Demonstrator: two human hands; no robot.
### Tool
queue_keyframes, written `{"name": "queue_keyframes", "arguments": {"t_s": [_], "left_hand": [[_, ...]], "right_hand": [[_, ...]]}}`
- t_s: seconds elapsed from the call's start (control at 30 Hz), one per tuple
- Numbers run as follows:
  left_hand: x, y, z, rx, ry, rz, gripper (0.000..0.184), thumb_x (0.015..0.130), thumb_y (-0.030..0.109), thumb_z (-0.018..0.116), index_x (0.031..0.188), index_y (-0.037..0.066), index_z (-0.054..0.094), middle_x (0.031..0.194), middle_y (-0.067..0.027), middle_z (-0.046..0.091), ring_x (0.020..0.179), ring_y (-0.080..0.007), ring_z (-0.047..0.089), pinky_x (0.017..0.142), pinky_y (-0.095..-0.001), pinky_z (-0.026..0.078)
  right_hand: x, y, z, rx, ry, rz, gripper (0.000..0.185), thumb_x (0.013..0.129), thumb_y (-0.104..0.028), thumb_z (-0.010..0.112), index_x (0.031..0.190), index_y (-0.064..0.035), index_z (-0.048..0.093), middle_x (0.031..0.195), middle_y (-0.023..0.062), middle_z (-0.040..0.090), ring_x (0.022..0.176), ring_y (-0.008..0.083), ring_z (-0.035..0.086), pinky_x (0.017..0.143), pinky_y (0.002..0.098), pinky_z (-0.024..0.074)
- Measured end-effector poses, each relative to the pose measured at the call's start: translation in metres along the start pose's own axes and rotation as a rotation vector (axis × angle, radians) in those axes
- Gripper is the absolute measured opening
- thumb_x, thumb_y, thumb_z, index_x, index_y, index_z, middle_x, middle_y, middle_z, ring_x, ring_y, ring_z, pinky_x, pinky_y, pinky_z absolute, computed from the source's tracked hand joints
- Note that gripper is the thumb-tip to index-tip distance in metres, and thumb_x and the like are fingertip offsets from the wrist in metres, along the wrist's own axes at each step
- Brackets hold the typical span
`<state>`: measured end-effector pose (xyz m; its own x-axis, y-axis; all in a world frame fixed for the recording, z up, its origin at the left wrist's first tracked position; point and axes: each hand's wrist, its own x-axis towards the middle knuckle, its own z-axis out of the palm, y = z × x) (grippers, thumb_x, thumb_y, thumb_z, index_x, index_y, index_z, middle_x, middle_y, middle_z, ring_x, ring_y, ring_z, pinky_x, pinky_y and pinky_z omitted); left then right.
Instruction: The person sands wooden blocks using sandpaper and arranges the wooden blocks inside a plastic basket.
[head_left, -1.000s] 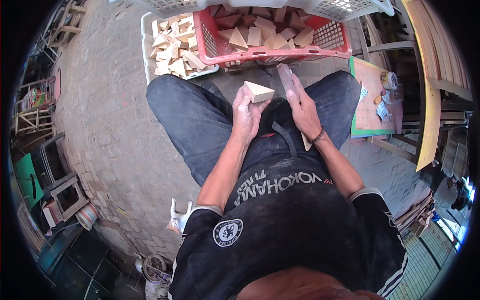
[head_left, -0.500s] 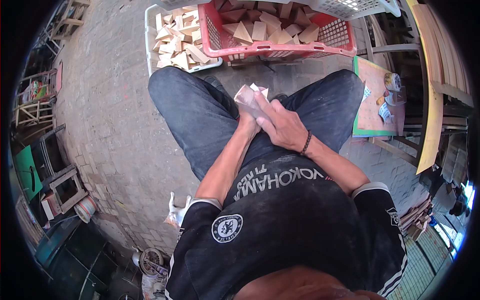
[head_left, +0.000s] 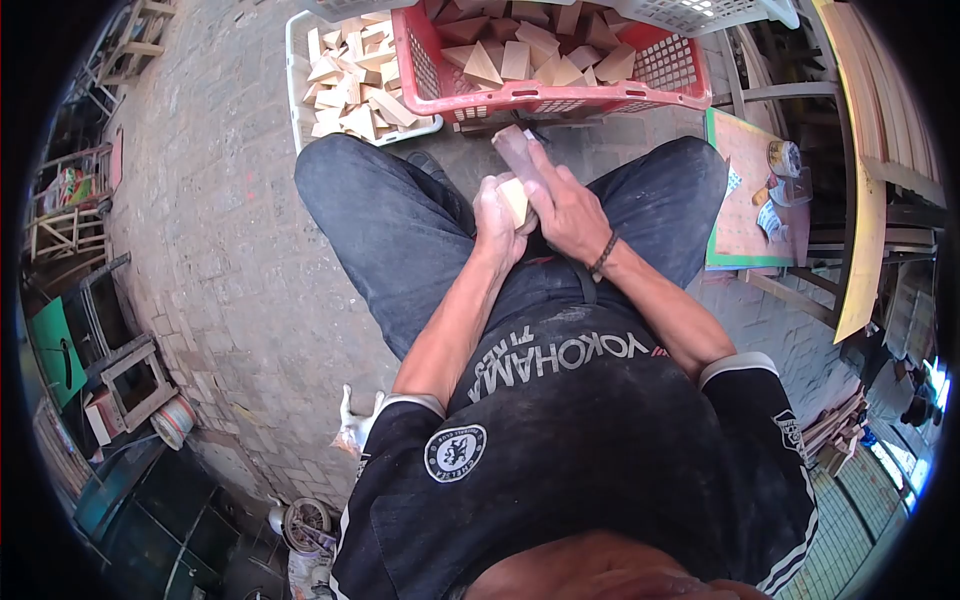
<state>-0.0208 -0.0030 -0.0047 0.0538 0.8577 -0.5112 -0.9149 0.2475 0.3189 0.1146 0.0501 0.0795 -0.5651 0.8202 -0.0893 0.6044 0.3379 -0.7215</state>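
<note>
My left hand (head_left: pixel 492 215) is closed around a small pale wooden block (head_left: pixel 515 200), held between my knees. One flat face of the block shows; the fingers hide much of the rest. In my right hand (head_left: pixel 572 215) is a dusty brown-pink piece of sandpaper (head_left: pixel 515 152), gripped between thumb and fingers. The sandpaper sticks out ahead of the fingers, just beyond the block. My right hand lies close against the block's right side, and I cannot tell whether the sandpaper's lower end touches the wood.
A red basket (head_left: pixel 560 98) holding wooden wedges stands ahead of my knees. Left of it is a white basket (head_left: pixel 300 95) of similar pieces. A green-edged board (head_left: pixel 745 200) with a tin (head_left: pixel 784 160) lies to the right. A cat (head_left: pixel 355 420) is on the paving at left.
My right hand has drawn the sandpaper forward off the block, and its far end now points ahead. The block's pale face has come into view in my left hand.
</note>
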Motion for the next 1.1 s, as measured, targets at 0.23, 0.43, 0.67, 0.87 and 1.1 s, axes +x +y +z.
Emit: {"name": "queue_keyframes", "arguments": {"t_s": [0.23,0.43,0.67,0.87,1.1], "left_hand": [[-0.007,-0.001,0.047,-0.063,0.382,0.135,0.034,0.102,0.036,0.047,0.104,0.007,0.065,0.083,-0.0041,0.063,0.068,-0.0145,0.061,0.055,-0.0295,0.051],[-0.010,-0.003,0.010,-0.048,0.096,0.072,0.043,0.104,0.044,0.043,0.119,0.008,0.062,0.088,-0.0023,0.065,0.073,-0.0161,0.065,0.061,-0.0308,0.056],[-0.015,0.014,0.046,0.019,0.049,-0.058,0.040,0.100,0.032,0.030,0.108,0.006,0.059,0.052,-0.0019,0.034,0.041,-0.0134,0.027,0.038,-0.0285,0.024],[-0.005,0.009,0.039,0.008,0.041,-0.018,0.041,0.107,0.039,0.032,0.108,0.006,0.056,0.063,-0.0033,0.052,0.048,-0.0136,0.047,0.042,-0.0278,0.037],[-0.012,0.003,0.041,0.362,0.145,0.097,0.052,0.109,0.048,0.032,0.108,0.005,0.060,0.080,-0.0043,0.063,0.062,-0.0127,0.060,0.051,-0.0257,0.048]], "right_hand": [[-0.014,0.003,0.001,0.007,-0.034,-0.232,0.066,0.097,-0.027,0.057,0.156,-0.0113,0.032,0.096,0.0210,0.056,0.078,0.0418,0.065,0.068,0.0495,0.0532],[-0.030,-0.020,-0.008,-0.050,-0.121,-0.233,0.066,0.096,-0.025,0.059,0.155,-0.0082,0.035,0.097,0.0217,0.057,0.081,0.0416,0.064,0.070,0.0464,0.0537],[0.012,0.045,-0.001,-0.047,0.084,0.077,0.058,0.101,-0.032,0.048,0.154,-0.0107,0.035,0.103,0.0275,0.063,0.094,0.0468,0.063,0.082,0.0511,0.0509],[-0.015,0.017,-0.004,0.337,0.139,-0.019,0.059,0.103,-0.030,0.047,0.149,0.0052,0.038,0.134,0.0330,0.056,0.126,0.0412,0.056,0.106,0.0389,0.0416],[0.000,0.024,0.003,0.175,0.099,0.110,0.060,0.102,-0.031,0.049,0.153,-0.0033,0.034,0.121,0.0342,0.060,0.112,0.0477,0.060,0.096,0.0466,0.0465]]}}
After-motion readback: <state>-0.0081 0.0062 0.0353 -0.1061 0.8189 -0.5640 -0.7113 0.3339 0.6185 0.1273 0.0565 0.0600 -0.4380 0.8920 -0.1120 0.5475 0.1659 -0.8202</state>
